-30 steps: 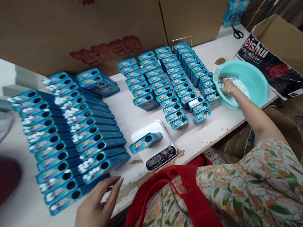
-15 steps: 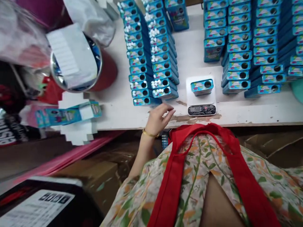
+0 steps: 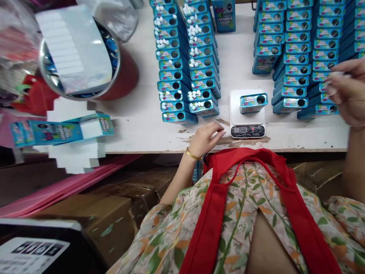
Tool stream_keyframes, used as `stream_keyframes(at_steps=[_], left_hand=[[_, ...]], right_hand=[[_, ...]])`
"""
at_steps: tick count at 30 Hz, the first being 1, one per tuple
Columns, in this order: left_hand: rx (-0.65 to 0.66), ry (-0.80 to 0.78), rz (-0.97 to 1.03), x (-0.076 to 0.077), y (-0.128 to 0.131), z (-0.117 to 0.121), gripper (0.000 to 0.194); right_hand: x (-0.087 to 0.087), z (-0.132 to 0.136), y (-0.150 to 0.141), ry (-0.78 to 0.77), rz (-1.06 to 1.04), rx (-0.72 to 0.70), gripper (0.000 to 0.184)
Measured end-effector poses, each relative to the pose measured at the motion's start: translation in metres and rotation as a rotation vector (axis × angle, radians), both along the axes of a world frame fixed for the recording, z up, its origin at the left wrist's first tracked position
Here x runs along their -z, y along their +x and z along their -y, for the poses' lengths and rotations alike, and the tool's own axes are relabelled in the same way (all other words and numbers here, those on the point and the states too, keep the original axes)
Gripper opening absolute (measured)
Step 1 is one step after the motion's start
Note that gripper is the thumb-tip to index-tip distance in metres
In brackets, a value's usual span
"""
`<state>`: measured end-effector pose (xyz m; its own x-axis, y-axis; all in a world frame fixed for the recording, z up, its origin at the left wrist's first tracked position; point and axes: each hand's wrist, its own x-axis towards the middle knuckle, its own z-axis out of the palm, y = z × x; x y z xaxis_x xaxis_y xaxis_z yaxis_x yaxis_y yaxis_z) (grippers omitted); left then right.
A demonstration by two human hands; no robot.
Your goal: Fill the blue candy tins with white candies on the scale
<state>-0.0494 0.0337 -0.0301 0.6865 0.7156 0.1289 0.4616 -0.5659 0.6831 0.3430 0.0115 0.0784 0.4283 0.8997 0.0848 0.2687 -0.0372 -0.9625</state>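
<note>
My left hand (image 3: 205, 140), with a gold bangle at the wrist, rests at the table's front edge. Its fingers are loosely curled, thumb and index slightly apart, with nothing visible between them. Nearby, a white digital scale (image 3: 235, 114) carries one upright blue tin (image 3: 253, 103) with a round hole in its top. At the right edge, my right hand (image 3: 350, 91) is raised over the rows of tins, thumb and fingers pinched around a small white piece, blurred. Left of the scale stand two rows of tins (image 3: 203, 108), many with small white candies (image 3: 195, 62) heaped on their tops.
More rows of blue tins (image 3: 289, 102) stand on the right. At left are a metal-rimmed red bucket (image 3: 129, 72) with a white packet (image 3: 74, 49) on it, and an unfolded blue-and-white carton (image 3: 64, 131). Cardboard boxes (image 3: 111, 217) sit below the table (image 3: 137, 133).
My right hand has come into view at the right edge, holding a small white piece. My left hand has shifted slightly right along the table edge. The view has moved a little.
</note>
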Motion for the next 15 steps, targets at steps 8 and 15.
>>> stream_keyframes(at_steps=[8, 15], left_hand=[[-0.001, -0.051, 0.030, 0.007, -0.005, 0.009, 0.021], [-0.027, -0.079, 0.045, 0.011, -0.007, 0.009, 0.021]], right_hand=[[0.037, -0.034, -0.089, -0.165, -0.035, -0.483, 0.031], [0.039, -0.033, -0.084, -0.154, 0.512, -0.504, 0.014]])
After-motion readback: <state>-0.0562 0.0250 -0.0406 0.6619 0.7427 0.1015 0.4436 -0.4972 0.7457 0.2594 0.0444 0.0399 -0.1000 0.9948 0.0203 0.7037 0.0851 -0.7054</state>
